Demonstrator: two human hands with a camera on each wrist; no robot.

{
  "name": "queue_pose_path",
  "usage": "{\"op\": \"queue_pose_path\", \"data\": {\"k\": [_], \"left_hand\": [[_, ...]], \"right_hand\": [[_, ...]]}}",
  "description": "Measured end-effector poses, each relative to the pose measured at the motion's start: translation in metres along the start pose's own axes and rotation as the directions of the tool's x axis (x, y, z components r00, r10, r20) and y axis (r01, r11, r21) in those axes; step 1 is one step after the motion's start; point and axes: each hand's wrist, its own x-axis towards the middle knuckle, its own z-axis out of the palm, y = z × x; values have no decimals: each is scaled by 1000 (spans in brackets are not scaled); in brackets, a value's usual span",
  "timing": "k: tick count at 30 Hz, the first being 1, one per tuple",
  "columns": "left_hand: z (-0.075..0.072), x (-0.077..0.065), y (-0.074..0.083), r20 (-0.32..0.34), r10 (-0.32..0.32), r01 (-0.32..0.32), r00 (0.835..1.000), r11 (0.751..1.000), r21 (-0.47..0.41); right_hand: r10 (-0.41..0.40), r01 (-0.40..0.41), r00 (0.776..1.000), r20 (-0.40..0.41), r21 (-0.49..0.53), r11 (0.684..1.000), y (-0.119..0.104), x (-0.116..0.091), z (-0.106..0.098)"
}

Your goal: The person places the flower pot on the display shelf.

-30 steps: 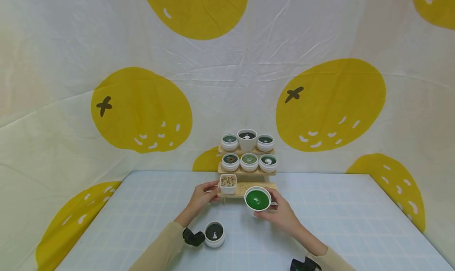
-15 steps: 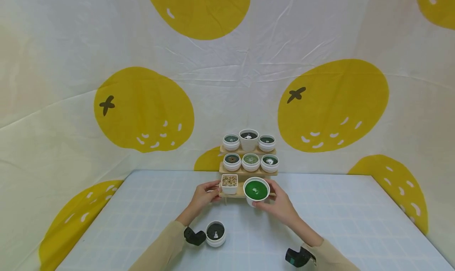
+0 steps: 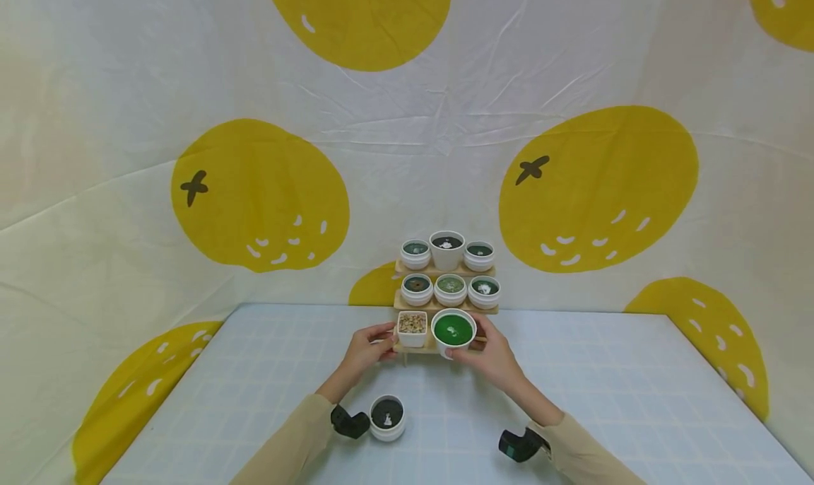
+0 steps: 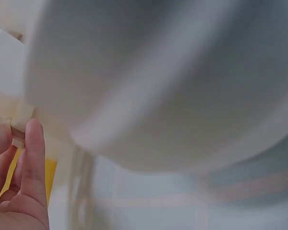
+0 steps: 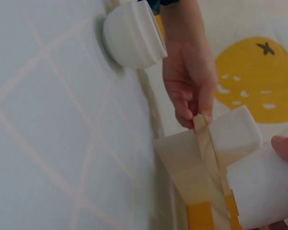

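My right hand holds a white cup with a green top, over the lowest shelf of a tiered wooden stand; whether its base touches the shelf I cannot tell. My left hand pinches that shelf's left end between thumb and fingers, as the left wrist view shows at the wooden edge. Beside the held cup, a square white pot of tan bits sits on the same shelf. The right wrist view has the cup's white side and my right fingertips.
Several white pots fill the upper shelves, among them a taller cup at top centre. A round white pot with a dark top stands on the checked tablecloth near my left wrist, looming blurred in the left wrist view. A fruit-print cloth hangs behind.
My right hand has carried the green-topped cup away from me and slightly left, from in front of the stand to over its lowest shelf. My left hand has kept its place on the shelf end.
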Motion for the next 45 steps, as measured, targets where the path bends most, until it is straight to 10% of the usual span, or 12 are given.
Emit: {"op": "queue_pose_path", "data": {"k": [23, 45], "left_hand": [[0, 0, -1, 9, -6, 6, 1000, 1000, -6], [2, 1, 0, -10, -23, 23, 1000, 1000, 10]], "right_hand": [[41, -43, 999, 23, 95, 995, -37, -10, -5], [76, -74, 997, -12, 121, 990, 2, 6, 1]]}}
